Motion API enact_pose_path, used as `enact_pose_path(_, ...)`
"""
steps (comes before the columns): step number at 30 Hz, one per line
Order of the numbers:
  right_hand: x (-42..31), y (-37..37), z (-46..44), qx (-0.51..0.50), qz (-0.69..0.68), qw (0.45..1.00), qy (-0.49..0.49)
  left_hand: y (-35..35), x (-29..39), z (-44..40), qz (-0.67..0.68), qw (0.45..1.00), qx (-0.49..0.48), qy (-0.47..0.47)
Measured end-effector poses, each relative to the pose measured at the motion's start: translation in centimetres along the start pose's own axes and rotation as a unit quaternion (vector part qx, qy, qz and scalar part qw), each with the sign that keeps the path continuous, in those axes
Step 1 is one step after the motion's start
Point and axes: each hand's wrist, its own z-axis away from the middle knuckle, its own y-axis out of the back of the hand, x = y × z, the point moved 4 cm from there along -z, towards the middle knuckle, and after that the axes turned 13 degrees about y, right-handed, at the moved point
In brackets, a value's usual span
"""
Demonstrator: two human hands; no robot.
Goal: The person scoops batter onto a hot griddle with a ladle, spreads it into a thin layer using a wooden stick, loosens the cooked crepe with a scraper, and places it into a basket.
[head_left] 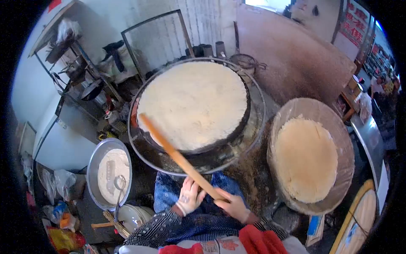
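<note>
My right hand (232, 206) is wrapped round the lower end of a long flat wooden stick (177, 156). The stick slants up to the left, its far end over the near-left edge of a wide round griddle. A pale, floury layer (194, 101) covers the griddle; whether it is batter, dough or loose flour I cannot tell. Close beside the stick's lower part is my left hand (190, 197), its fingers apart and a pale band at the wrist. Around the griddle runs a metal ring (146, 160).
At left, a metal basin (91, 169) holds white powder and a ladle (119, 183). A plastic-lined round tub (344, 161) at right contains a pale, flat-topped mass (306, 161). Metal shelving (97, 70) stands back left; a round strainer (243, 61) lies behind the griddle.
</note>
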Motion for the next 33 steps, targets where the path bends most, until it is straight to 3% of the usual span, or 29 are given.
enact_pose_path(3,4.1,3.1,4.9,0.098,-0.025,0.994,-0.048,2.7,3.4,-5.0,-0.032,0.999,0.012,-0.033)
enact_pose_path(5,3.1,4.8,8.1,0.182,0.004,0.983,-0.033,2.6,6.1,-12.8,-0.066,0.993,-0.062,-0.076)
enact_pose_path(7,3.1,4.2,9.0,0.282,-0.107,0.951,-0.07,-0.6,7.1,-18.8,-0.091,0.974,-0.062,-0.199)
enact_pose_path(8,3.3,3.9,9.5,0.332,-0.162,0.925,-0.087,-3.4,7.1,-21.3,-0.126,0.964,-0.093,-0.216)
enact_pose_path(10,4.8,4.2,8.2,0.305,-0.183,0.924,-0.139,-9.0,5.5,-23.9,-0.264,0.929,-0.19,-0.177)
enact_pose_path(12,1.6,5.4,4.8,0.271,-0.263,0.911,-0.165,-10.2,4.0,-26.1,-0.283,0.925,-0.199,-0.156)
enact_pose_path(17,2.5,6.8,-0.9,0.114,-0.383,0.911,-0.101,-5.8,-1.4,-28.3,-0.284,0.938,-0.188,-0.066)
enact_pose_path(20,2.9,4.9,-4.3,0.073,-0.384,0.91,-0.141,-2.0,-6.1,-27.2,-0.287,0.945,-0.159,-0.011)
enact_pose_path(25,2.0,-0.9,-8.0,-0.008,-0.245,0.966,-0.086,6.5,-12.7,-20.2,-0.268,0.955,-0.107,0.075)
enact_pose_path(26,1.3,-1.6,-7.9,-0.068,-0.203,0.967,-0.139,8.1,-13.7,-18.1,-0.261,0.957,-0.095,0.084)
enact_pose_path(29,3.6,-5.2,-6.9,-0.148,-0.004,0.988,-0.041,11.4,-15.8,-10.5,-0.301,0.947,-0.047,0.104)
enact_pose_path(30,3.2,-5.4,-5.6,-0.14,-0.004,0.99,0.003,11.6,-16.0,-8.2,-0.325,0.941,-0.021,0.088)
enact_pose_path(32,3.1,-4.7,-1.3,-0.076,0.046,0.995,0.036,10.0,-14.4,-7.0,-0.331,0.935,-0.074,0.107)
enact_pose_path(33,3.1,-3.5,1.3,-0.049,0.063,0.997,-0.012,8.7,-11.4,-7.7,-0.291,0.954,-0.041,0.058)
